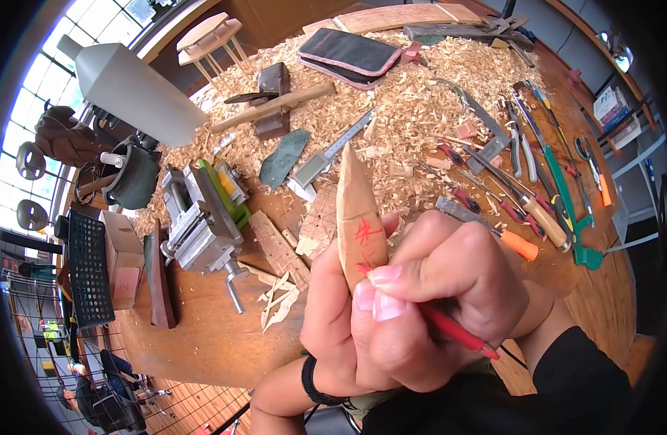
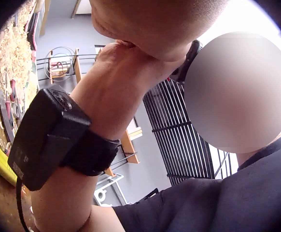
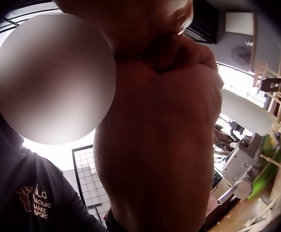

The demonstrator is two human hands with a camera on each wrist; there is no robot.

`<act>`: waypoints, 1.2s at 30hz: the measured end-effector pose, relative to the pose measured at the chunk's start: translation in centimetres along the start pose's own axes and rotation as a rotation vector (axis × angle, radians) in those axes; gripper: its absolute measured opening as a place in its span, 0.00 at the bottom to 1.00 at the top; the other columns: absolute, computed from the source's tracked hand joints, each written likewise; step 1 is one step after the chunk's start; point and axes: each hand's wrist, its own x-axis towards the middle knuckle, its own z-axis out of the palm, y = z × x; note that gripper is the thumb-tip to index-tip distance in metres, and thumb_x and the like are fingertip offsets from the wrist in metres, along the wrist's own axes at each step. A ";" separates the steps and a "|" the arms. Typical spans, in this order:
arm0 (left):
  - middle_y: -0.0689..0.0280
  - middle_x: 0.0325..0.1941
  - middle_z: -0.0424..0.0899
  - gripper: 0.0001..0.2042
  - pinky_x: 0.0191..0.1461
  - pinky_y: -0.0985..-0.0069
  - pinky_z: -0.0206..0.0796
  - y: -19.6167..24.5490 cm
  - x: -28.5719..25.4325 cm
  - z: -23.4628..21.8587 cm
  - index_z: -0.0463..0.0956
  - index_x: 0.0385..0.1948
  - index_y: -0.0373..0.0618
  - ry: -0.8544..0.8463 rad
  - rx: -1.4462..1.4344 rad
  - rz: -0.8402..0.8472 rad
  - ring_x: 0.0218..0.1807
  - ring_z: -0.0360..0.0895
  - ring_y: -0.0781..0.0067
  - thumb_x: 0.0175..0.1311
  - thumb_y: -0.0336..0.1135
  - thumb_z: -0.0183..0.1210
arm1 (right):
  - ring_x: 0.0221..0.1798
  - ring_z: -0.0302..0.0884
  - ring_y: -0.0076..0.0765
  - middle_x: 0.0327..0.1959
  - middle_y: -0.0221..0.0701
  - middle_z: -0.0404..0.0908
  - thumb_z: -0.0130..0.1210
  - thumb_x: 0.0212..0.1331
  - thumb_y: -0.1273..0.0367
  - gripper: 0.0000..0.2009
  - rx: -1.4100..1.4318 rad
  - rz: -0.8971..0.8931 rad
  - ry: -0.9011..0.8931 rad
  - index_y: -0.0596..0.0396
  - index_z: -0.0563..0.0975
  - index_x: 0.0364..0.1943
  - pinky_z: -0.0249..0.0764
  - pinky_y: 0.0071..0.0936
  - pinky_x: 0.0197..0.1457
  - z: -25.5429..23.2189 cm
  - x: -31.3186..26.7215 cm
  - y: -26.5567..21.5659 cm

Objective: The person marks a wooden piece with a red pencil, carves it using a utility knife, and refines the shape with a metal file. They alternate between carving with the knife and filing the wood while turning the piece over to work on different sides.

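Observation:
In the head view my left hand point(image 1: 333, 315) holds up a pale, knife-shaped wooden piece point(image 1: 353, 192), its pointed end upward. Handwritten red marks stand on its face above the fingers. My right hand point(image 1: 460, 279) pinches a red pencil point(image 1: 449, 326) between thumb and fingers, close against the left hand. The pencil's red tip is at the lower marks, and its other end sticks out below the right hand. The piece's lower end is hidden by the fingers. Both wrist views show mostly forearm and hand skin, with the pencil out of sight.
Wood shavings point(image 1: 413, 138) cover the back of the table. A metal vise point(image 1: 206, 225) stands at left, near a digital caliper point(image 1: 326, 163) and a wooden plane point(image 1: 273, 101). Pliers point(image 1: 520, 145), carving tools and an orange-handled tool point(image 1: 518, 245) lie at right.

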 end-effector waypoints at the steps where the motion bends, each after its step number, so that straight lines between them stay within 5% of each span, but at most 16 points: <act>1: 0.52 0.57 0.80 0.24 0.61 0.69 0.73 1.0 0.5 0.3 0.67 0.63 0.27 0.092 -0.125 -0.186 0.55 0.81 0.63 0.76 0.40 0.44 | 0.30 0.73 0.25 0.35 0.35 0.75 0.60 0.56 0.80 0.16 -0.001 0.001 0.001 0.59 0.70 0.48 0.74 0.22 0.33 0.0 0.0 0.0; 2: 0.52 0.56 0.80 0.24 0.59 0.69 0.74 1.5 0.7 0.5 0.69 0.62 0.27 0.186 -0.248 -0.373 0.54 0.81 0.64 0.75 0.40 0.45 | 0.29 0.73 0.25 0.35 0.35 0.75 0.60 0.57 0.80 0.16 0.002 0.005 0.008 0.59 0.70 0.48 0.73 0.22 0.32 0.1 0.0 0.1; 11: 0.53 0.53 0.82 0.24 0.56 0.71 0.73 -1.4 -0.9 1.5 0.69 0.61 0.25 0.261 -0.223 -0.199 0.51 0.81 0.67 0.76 0.40 0.47 | 0.29 0.73 0.26 0.34 0.35 0.76 0.60 0.57 0.79 0.16 0.004 0.008 0.021 0.58 0.71 0.48 0.72 0.24 0.32 0.2 0.1 0.1; 18: 0.53 0.54 0.81 0.23 0.57 0.69 0.72 0.0 0.0 1.3 0.67 0.63 0.25 0.229 -0.121 -0.268 0.52 0.80 0.65 0.76 0.38 0.46 | 0.30 0.75 0.28 0.33 0.34 0.77 0.62 0.56 0.78 0.16 0.003 0.044 0.004 0.56 0.71 0.47 0.74 0.25 0.33 -0.2 0.1 -0.3; 21: 0.53 0.54 0.80 0.24 0.58 0.67 0.71 -2.0 -1.6 2.4 0.64 0.65 0.26 0.281 -0.335 -0.222 0.51 0.80 0.65 0.76 0.38 0.46 | 0.30 0.76 0.29 0.33 0.33 0.77 0.62 0.55 0.78 0.16 0.004 0.064 -0.004 0.55 0.72 0.47 0.74 0.26 0.33 -0.3 0.0 -0.4; 23: 0.52 0.55 0.80 0.25 0.61 0.66 0.70 -4.6 -2.9 1.0 0.62 0.66 0.25 -0.011 -0.472 -0.083 0.54 0.80 0.64 0.77 0.38 0.46 | 0.31 0.77 0.29 0.33 0.33 0.77 0.62 0.55 0.78 0.16 0.017 0.064 -0.004 0.55 0.72 0.46 0.75 0.27 0.35 -0.3 -0.2 -0.5; 24: 0.52 0.55 0.80 0.25 0.61 0.66 0.70 -4.5 -3.0 0.8 0.62 0.66 0.25 -0.012 -0.474 -0.081 0.54 0.80 0.64 0.77 0.38 0.46 | 0.32 0.78 0.29 0.33 0.32 0.78 0.62 0.55 0.79 0.15 0.029 0.061 -0.002 0.55 0.72 0.46 0.77 0.27 0.36 -0.2 -0.3 -0.5; 30: 0.51 0.62 0.77 0.23 0.64 0.66 0.69 -0.7 -0.2 0.2 0.63 0.65 0.26 0.031 -0.558 -0.193 0.60 0.78 0.61 0.78 0.37 0.43 | 0.33 0.79 0.29 0.34 0.33 0.78 0.60 0.57 0.80 0.15 0.152 -0.020 0.049 0.55 0.72 0.47 0.77 0.28 0.37 0.5 -0.4 0.7; 32: 0.50 0.63 0.77 0.23 0.64 0.66 0.70 3.4 1.6 -0.7 0.64 0.65 0.26 0.106 -0.229 -0.598 0.61 0.78 0.61 0.77 0.38 0.44 | 0.32 0.78 0.28 0.34 0.33 0.77 0.59 0.57 0.80 0.15 0.138 -0.008 0.046 0.56 0.72 0.47 0.77 0.28 0.37 0.4 -0.4 0.4; 34: 0.49 0.63 0.77 0.24 0.64 0.66 0.70 2.1 1.3 -0.3 0.64 0.64 0.24 0.099 -0.314 -0.569 0.60 0.78 0.62 0.77 0.38 0.44 | 0.31 0.76 0.27 0.34 0.34 0.76 0.59 0.58 0.80 0.14 0.108 0.011 0.041 0.56 0.71 0.47 0.75 0.26 0.37 0.2 -0.2 0.0; 36: 0.47 0.62 0.77 0.23 0.64 0.67 0.70 -1.3 -0.2 0.9 0.65 0.64 0.23 0.160 -0.468 -0.197 0.59 0.78 0.61 0.77 0.36 0.43 | 0.31 0.74 0.26 0.35 0.34 0.75 0.58 0.59 0.79 0.14 0.079 0.029 0.038 0.56 0.71 0.47 0.74 0.25 0.38 -0.1 0.1 -0.5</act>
